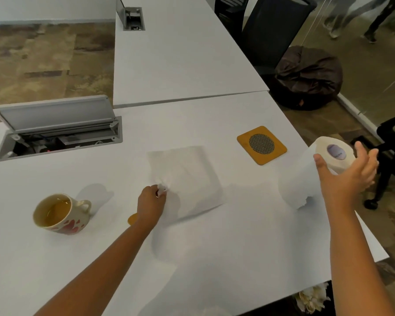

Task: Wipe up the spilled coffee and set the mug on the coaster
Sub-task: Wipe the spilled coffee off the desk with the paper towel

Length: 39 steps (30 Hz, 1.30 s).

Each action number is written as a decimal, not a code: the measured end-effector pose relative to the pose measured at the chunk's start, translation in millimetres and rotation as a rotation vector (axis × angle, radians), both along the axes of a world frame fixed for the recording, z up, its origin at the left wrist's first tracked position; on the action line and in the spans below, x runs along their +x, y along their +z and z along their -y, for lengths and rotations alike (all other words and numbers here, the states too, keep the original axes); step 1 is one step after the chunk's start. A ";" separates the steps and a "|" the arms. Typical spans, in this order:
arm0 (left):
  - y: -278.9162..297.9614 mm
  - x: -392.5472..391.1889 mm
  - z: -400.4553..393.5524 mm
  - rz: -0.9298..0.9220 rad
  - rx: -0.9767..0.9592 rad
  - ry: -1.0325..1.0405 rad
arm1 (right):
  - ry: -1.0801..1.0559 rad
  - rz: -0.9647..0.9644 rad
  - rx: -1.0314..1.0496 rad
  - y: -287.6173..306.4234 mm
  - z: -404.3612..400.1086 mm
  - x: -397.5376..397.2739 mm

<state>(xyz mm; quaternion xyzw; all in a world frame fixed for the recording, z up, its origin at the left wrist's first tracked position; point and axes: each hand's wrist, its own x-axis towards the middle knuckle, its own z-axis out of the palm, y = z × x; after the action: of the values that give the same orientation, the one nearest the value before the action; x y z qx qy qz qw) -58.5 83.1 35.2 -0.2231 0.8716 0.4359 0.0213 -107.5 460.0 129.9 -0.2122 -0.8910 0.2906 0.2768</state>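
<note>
1. An open cable hatch point(57, 135) with its lid tilted up sits in the white table point(214, 247) at the far left.
2. The mug point(61, 214), cream with red marks on its side, stands upright on the table at the near left, its handle pointing right. It holds a brownish liquid and is well apart from the coaster.
3. A small orange-brown spill point(132, 218) lies on the table just beside the left wrist, partly hidden by the arm.
4. The left hand point(152, 205) is clenched, its fingers point(161, 193) pinching the near left corner of a paper sheet point(187, 176). The sheet spreads up and right from the hand; whether it lies fully flat on the table I cannot tell.
5. The coaster point(261, 144), a yellow square with a dark round mesh middle, lies flat farther back and right of the sheet, with nothing on it.
6. A paper towel roll point(306, 172) stands tilted near the table's right edge, a loose torn end hanging at its lower side.
7. The right hand point(349, 176) is spread, fingers point(320, 163) released; it sits just beside the roll's top, and whether it touches it I cannot tell.
</note>
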 end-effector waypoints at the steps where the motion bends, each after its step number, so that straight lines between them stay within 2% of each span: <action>1: -3.1 3.0 5.4 0.014 0.011 0.019 | -0.006 -0.040 0.006 1.1 2.1 1.2; 8: -29.3 26.1 36.0 0.146 0.028 0.136 | 0.040 -0.224 0.059 7.6 30.5 6.2; 16: -49.2 52.7 72.4 0.214 -0.027 0.207 | 0.308 -0.133 0.013 -18.7 88.8 19.3; 20: -50.4 69.0 83.5 0.123 -0.082 0.234 | 0.495 0.001 -0.049 -44.9 128.9 29.2; 23: -56.6 85.8 91.2 0.087 -0.214 0.188 | 0.668 0.166 -0.101 -68.5 163.2 35.8; 26: -62.5 97.7 98.6 0.073 -0.374 0.029 | 0.828 0.319 -0.030 -94.7 192.0 37.9; 30: -69.3 108.5 104.6 0.084 -0.481 -0.171 | 1.002 0.519 0.109 -124.9 226.6 37.5; 36: -80.8 117.4 108.0 0.125 -0.497 -0.196 | 1.061 0.689 0.264 -147.2 267.2 22.0; 39: -83.0 119.4 108.4 0.130 -0.502 -0.207 | 1.184 0.717 0.386 -153.7 288.9 22.9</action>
<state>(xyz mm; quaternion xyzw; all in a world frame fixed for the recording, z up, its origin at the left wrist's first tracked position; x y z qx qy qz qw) 60.9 -25.3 -47.8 -0.1589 0.9673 0.1867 0.0656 -84.6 171.1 -23.8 0.2769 -0.9281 0.1418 -0.2046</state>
